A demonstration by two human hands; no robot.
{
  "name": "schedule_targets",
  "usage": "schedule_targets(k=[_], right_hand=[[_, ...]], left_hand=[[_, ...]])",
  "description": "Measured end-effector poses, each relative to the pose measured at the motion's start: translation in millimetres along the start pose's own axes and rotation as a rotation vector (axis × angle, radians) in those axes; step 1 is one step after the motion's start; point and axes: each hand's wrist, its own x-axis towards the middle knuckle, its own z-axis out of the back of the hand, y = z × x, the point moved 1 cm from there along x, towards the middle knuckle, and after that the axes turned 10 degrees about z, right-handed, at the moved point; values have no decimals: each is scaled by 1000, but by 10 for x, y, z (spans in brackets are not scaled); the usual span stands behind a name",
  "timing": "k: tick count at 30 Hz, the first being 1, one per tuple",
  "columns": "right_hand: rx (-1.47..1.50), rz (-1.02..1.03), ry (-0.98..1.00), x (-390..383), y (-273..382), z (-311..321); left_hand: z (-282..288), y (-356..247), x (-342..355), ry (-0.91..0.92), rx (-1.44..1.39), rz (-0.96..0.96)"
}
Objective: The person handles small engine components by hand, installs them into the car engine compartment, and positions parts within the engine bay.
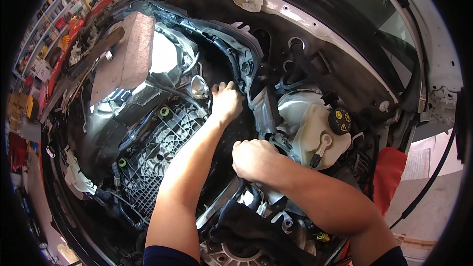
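Note:
Both my arms reach into a car's engine bay. My left hand is at the dark gap between the engine and the rear wall, its fingers curled; what they grip, if anything, is hidden. Beside it are a round metal fitting and a black wiring conduit. Closer to me, my right hand is closed like a fist, back of the hand up. Its fingertips are out of sight, so I cannot make out what is in them. A black plastic duct end stands just beyond it.
Right of my hands sits a cream fluid reservoir with a black cap. The ribbed black engine cover and a bent metal heat shield lie to the left. A red cover hangs at the right fender; shelves stand beyond.

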Motion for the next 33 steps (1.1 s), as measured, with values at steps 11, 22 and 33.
schedule_targets(k=[11,22,33], right_hand=[[-19,-24,-4,12,-14,9],[3,7,99,-42,-13,97],[-7,57,14,-39,-29,66]], left_hand=[[31,-55,53,-155,15,-155],[-53,-9,19,26,1,-29],[-22,-92,35,-215,116,-217]])
